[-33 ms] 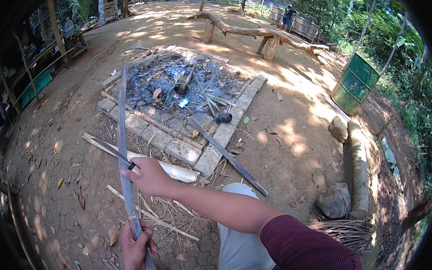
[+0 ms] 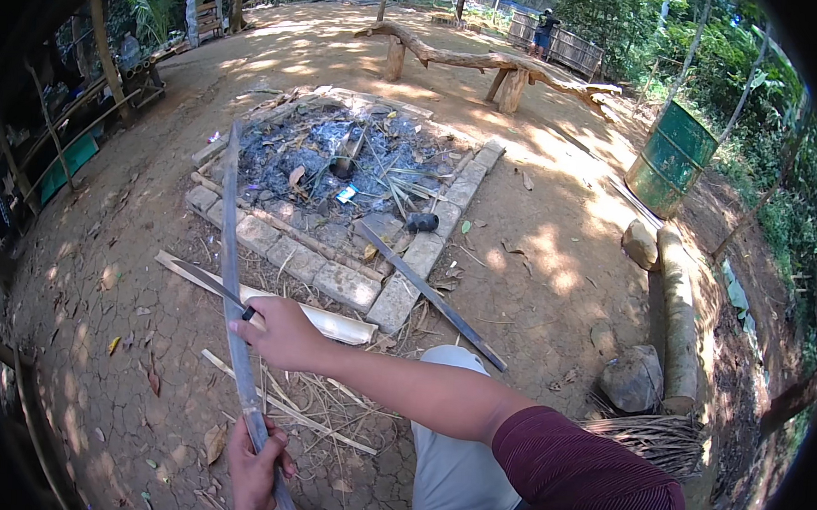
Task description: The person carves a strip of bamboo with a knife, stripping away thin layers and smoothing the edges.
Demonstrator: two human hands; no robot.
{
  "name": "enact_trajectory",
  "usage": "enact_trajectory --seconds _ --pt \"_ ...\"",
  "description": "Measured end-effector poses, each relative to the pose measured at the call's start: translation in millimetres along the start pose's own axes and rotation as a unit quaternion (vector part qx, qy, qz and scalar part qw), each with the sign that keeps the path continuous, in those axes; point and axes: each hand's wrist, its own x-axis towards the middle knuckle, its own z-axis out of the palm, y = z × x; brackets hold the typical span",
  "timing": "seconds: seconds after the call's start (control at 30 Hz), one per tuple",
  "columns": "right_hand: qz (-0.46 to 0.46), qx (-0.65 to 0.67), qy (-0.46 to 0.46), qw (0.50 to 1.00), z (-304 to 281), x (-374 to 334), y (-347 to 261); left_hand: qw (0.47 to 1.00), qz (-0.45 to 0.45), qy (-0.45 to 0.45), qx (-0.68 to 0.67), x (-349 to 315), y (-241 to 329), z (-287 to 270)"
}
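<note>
A long, narrow grey-brown strip (image 2: 233, 246), which looks like split bamboo or wood, slants up from the bottom edge to the fire pit's left side. Low on it, my left hand (image 2: 257, 464) is closed around the strip. Higher up, my right hand (image 2: 280, 333) grips the dark handle of a knife (image 2: 202, 278), its thumb side against the strip. The blade points up and left, crossing the strip; exact contact is hard to see. Below the knife lies a pale split bamboo piece (image 2: 335, 325). Thin pale shavings (image 2: 317, 421) are scattered on the ground beside my hands.
Ahead is an ash-filled fire pit (image 2: 340, 154) with a stone-block border (image 2: 347, 286). A second grey strip (image 2: 438, 303) rests across its corner. Further off are a log bench (image 2: 493, 58), a green drum (image 2: 672, 158), a log (image 2: 678, 315), rocks and a distant person (image 2: 542, 36).
</note>
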Motion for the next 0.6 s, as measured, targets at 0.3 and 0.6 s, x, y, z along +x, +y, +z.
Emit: enact_trajectory --seconds 0.3,0.6 --pt "-0.027 -0.07 -0.054 0.996 -8 -9 -20 0.998 0.037 0.023 -0.052 4 1 -5" --pt "-0.128 -0.17 -0.225 0.951 11 -50 -29 0.988 0.045 0.072 -0.13 9 8 -33"
